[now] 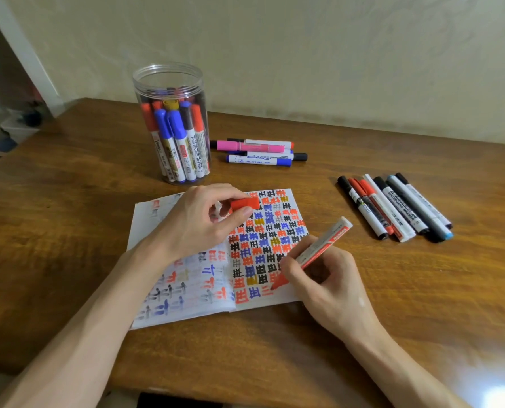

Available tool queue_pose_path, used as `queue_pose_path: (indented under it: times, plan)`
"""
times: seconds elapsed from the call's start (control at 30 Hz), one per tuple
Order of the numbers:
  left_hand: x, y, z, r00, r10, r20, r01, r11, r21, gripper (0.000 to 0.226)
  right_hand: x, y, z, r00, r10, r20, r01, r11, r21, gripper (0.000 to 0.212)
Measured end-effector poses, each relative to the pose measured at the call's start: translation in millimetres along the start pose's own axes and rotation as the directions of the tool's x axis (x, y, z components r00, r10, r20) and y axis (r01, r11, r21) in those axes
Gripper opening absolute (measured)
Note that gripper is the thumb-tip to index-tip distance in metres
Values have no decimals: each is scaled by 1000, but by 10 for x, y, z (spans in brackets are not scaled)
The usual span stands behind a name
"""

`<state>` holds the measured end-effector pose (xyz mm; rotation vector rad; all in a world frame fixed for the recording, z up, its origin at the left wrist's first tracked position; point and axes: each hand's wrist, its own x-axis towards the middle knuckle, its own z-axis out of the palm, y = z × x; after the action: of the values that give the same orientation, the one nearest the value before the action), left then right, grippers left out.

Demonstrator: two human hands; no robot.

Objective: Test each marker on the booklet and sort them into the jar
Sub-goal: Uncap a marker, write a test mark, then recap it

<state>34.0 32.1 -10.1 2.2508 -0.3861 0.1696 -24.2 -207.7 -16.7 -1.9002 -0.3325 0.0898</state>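
One red marker [324,240] is being tested: my right hand [322,278] holds it, tip on the booklet [186,304], my left hand [198,222] pinches its cap [244,204], so I think capping comes next, then the jar [168,69].

Left hand [198,222] pinches red cap [245,204], right hand [324,278] grips red marker [324,242]

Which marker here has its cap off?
The red marker in the right hand, tip on the booklet; the left hand holds its red cap. The rest look capped.
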Motion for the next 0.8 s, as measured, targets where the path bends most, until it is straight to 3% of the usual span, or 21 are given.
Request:
queue_pose_path:
  times: [0.2,0.33,0.5,0.63,0.8]
  plan:
    - [13,6,6,999,6,44,-6,1000,-15,35,215,-96,-179,986,49,-157,-21,985,172,8]
    - [7,6,2,999,-34,7,34,999,-33,37,497,-189,-305,986,81,-144,-54,982,180,17]
    - [21,-8,-20,995,-51,-82,46,997,-67,32,882,-228,-315,994,61,-93,-36,968,249,9]
    - [7,-38,-29,994,-76,-77,70,994,-80,34,922,-125,-238,995,85,-58,-59,933,356,2]
    - [10,-13,-18,996,-60,-68,55,995,-84,43,878,-51,-226,996,80,-31,-64,931,360,8]
